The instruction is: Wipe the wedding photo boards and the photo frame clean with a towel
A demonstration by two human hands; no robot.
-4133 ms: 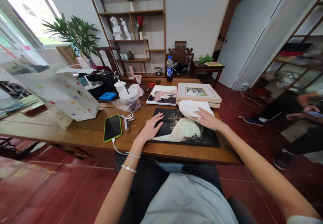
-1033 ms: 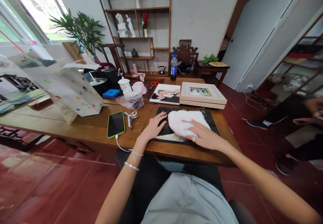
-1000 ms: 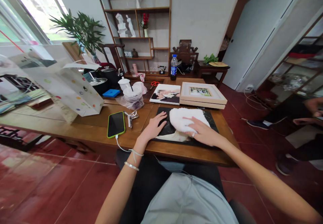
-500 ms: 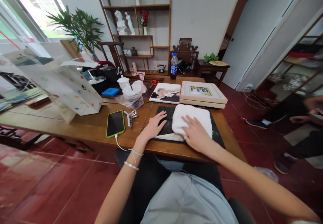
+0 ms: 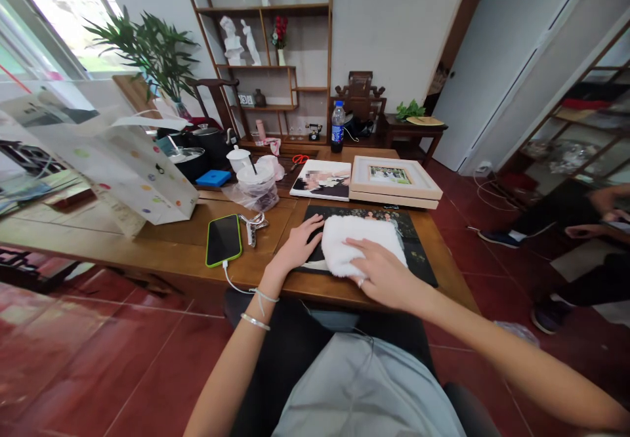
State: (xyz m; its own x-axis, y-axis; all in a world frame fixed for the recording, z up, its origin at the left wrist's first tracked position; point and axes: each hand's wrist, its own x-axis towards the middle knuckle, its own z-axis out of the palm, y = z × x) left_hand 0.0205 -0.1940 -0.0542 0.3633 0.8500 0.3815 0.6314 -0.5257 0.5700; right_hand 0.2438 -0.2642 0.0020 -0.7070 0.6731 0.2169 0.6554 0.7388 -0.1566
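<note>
A fluffy white cloth point(image 5: 339, 233) lies bunched over a dark photo print point(image 5: 420, 260) at the table's front edge. My right hand point(image 5: 386, 273) presses on the cloth and grips its near side, the forefinger stretched across the top; a ring shows on one finger. The cloth hides the middle of the print, while small figures and pale specks show along its far edge. Flat on the print's left edge rests my left hand point(image 5: 298, 247), fingers spread and holding nothing, its fingertips close to the cloth.
Behind the print lie a photo panel point(image 5: 319, 181) and a framed picture point(image 5: 394, 184) on a pale box. To the left are a charging phone point(image 5: 224, 240), a silver clip point(image 5: 254, 227), a bagged drink cup point(image 5: 256, 184) and a paper bag point(image 5: 162, 187). A bottle point(image 5: 337, 128) stands behind.
My right hand has slid the white cloth left and slightly nearer, uncovering more of the print's far right part. My left hand stays in place on the print.
</note>
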